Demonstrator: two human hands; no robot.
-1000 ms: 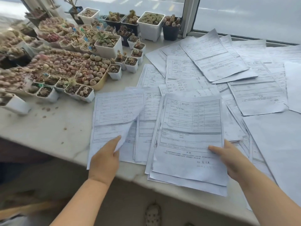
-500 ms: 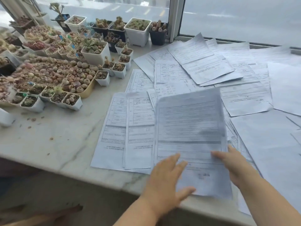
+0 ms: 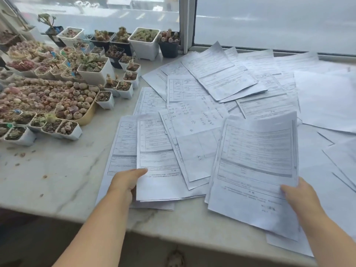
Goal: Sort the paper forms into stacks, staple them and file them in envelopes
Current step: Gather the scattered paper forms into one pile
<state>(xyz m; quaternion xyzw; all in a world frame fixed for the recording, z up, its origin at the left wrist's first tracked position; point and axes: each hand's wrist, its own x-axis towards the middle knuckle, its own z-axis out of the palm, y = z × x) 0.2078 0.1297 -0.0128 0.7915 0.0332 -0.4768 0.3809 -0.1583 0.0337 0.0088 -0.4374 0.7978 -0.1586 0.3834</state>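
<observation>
Many printed paper forms (image 3: 217, 78) lie spread over the marble sill (image 3: 57, 176). My right hand (image 3: 300, 197) grips the lower right edge of a thin stack of forms (image 3: 254, 166), lifted and tilted off the surface. My left hand (image 3: 125, 182) pinches the left edge of another form (image 3: 156, 162) lying on a small pile near the front edge, thumb on top. Between the two lies a loose sheet with handwriting (image 3: 194, 132). No stapler or envelope is visible.
Small pots of succulents (image 3: 92, 68) and a tray of stone-like plants (image 3: 48, 101) crowd the left and back of the sill. The window frame (image 3: 185, 24) rises behind. Blank white sheets (image 3: 327, 101) overlap at the right. Bare marble shows front left.
My right hand has carried the stack to the right, uncovering the handwritten sheet. My left hand has moved off that stack leftward and taken hold of the form on the left pile.
</observation>
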